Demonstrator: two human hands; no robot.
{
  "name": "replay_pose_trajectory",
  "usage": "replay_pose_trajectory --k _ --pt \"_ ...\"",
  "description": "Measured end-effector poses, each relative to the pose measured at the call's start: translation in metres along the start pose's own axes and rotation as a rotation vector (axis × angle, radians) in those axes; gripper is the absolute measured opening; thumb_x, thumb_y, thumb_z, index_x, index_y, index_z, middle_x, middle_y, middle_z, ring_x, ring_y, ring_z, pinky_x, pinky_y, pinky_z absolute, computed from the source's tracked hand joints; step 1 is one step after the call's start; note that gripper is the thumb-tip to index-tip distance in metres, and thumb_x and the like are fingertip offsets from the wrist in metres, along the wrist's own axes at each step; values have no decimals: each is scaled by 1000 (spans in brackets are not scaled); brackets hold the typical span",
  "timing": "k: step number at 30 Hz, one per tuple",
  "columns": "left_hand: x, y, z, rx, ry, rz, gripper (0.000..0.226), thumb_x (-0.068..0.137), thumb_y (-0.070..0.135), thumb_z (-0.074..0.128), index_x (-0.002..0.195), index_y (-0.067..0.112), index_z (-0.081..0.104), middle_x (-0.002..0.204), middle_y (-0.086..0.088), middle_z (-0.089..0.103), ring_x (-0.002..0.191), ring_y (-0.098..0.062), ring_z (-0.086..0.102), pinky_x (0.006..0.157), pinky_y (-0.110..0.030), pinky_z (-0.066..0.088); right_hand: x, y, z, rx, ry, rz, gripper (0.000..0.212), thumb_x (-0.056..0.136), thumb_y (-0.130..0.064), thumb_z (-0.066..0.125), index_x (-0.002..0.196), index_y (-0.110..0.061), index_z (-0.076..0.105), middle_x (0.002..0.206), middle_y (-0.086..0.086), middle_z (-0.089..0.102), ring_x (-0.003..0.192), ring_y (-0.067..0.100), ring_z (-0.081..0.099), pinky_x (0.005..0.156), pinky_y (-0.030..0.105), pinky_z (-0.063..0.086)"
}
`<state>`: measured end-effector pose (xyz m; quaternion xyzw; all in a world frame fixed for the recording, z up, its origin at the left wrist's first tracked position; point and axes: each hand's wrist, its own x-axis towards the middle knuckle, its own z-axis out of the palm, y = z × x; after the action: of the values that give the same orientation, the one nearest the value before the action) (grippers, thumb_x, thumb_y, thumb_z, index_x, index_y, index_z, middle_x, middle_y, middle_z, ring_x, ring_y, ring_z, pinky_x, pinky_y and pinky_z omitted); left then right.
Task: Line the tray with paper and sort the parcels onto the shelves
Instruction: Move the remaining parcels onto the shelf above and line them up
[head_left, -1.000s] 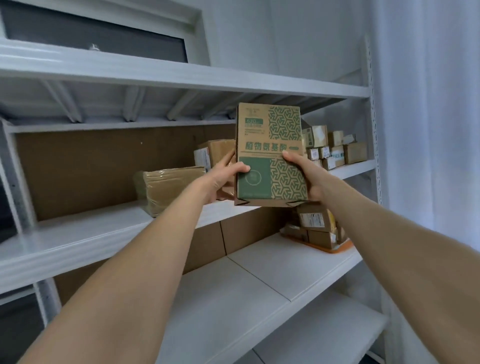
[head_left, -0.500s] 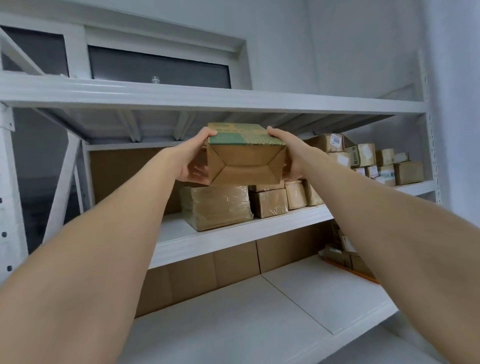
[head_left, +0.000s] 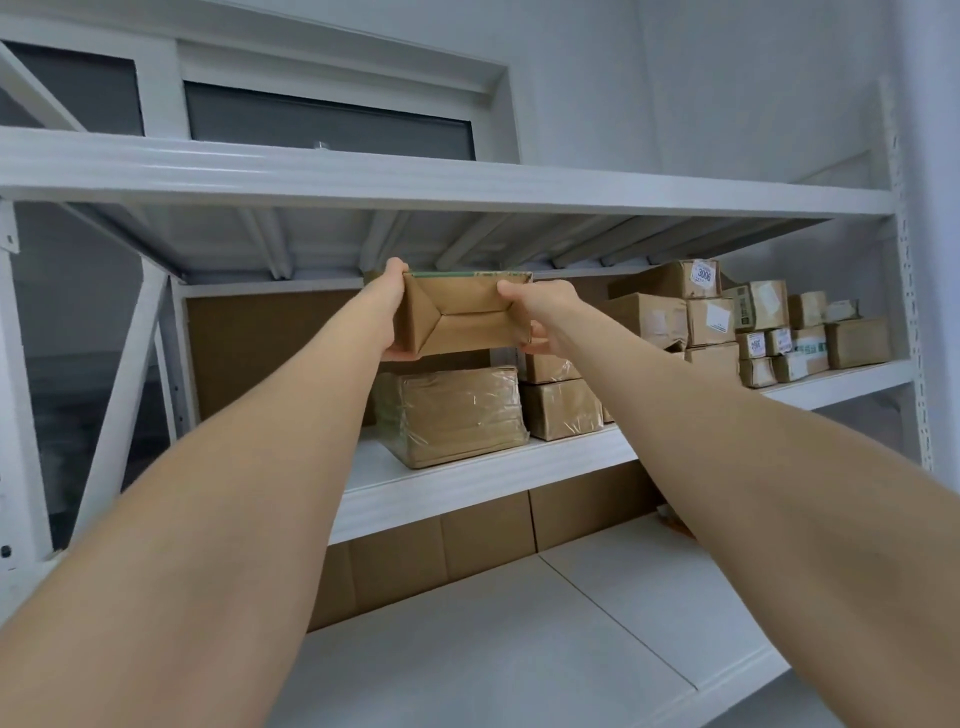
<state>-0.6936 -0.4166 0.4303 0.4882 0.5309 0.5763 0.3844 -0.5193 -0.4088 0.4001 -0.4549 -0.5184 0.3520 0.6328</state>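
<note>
As both arms reach up toward the white metal shelving, a brown cardboard box with a green printed top face (head_left: 457, 325) hangs in the air between the hands, its folded bottom flaps turned to the camera.

- Left hand (head_left: 396, 314): clamps the box's left side, thumb at the top edge, fingers curled underneath.
- Right hand (head_left: 540, 323): grips the right side the same way, fingers wrapped round the lower corner.
- Two-sided hold likely chosen to keep the box level while it is slid in flat.

Position: box sits under the ribbed upper shelf (head_left: 467, 182) and above the plastic-wrapped brown parcel (head_left: 452, 415) on the middle shelf (head_left: 467, 491). Whether it touches that parcel cannot be told; a gap seems to show.

Neighbours: a smaller wrapped carton (head_left: 561, 408) just beside the big parcel; a stack of small labelled cartons (head_left: 727, 322) further right, one marked 3006.

Judgement: sorting step in hand, box probably meant to go on top of the wrapped parcel. Clearance under the upper shelf looks tight; knuckles could catch the ribs.

Lower white shelf (head_left: 519, 649) sits below.
</note>
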Motion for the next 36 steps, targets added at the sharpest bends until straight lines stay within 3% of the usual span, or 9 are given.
replay_pose_trajectory --k 3,7,11,17,22,36 --pt "9 -5 2 -22 5 -19 43 84 58 51 91 16 49 96 -10 60 90 -26 60 72 -36 54 8 7 9 -54 11 4 50 89 -23 69 133 -14 48 128 8 54 108 27 52 86 44 51" --pt "20 -16 5 -38 -11 35 37 89 54 46 97 18 52 100 -8 61 93 -24 58 91 -37 48 21 20 18 -176 29 -47 51 91 -13 65 139 -12 46 128 11 54 104 28 51 91 45 53" --pt "28 -25 9 7 19 80 60 89 56 43 134 17 43 131 -9 51 117 -28 48 103 -43 38 30 32 23 -320 63 -111 49 93 -7 57 141 -12 45 133 13 54 121 32 50 99 43 48" --pt "29 -33 20 93 15 89 83 81 62 50 147 18 27 144 -10 39 124 -33 41 88 -44 35 35 39 27 -366 168 -123 52 94 -10 56 143 -13 37 133 13 52 119 31 52 97 42 50" --pt "39 -40 29 127 93 159 87 86 61 47 153 24 4 158 -8 17 140 -34 24 109 -50 26 38 49 25 -359 192 -135 47 94 -5 54 138 -16 43 129 11 54 108 24 55 87 35 51" --pt "39 -44 31 117 130 200 77 92 56 41 153 27 4 158 -9 16 140 -34 24 109 -50 26 42 59 28 -391 14 -140 63 95 -8 51 152 -22 27 151 6 38 133 29 41 103 40 42"
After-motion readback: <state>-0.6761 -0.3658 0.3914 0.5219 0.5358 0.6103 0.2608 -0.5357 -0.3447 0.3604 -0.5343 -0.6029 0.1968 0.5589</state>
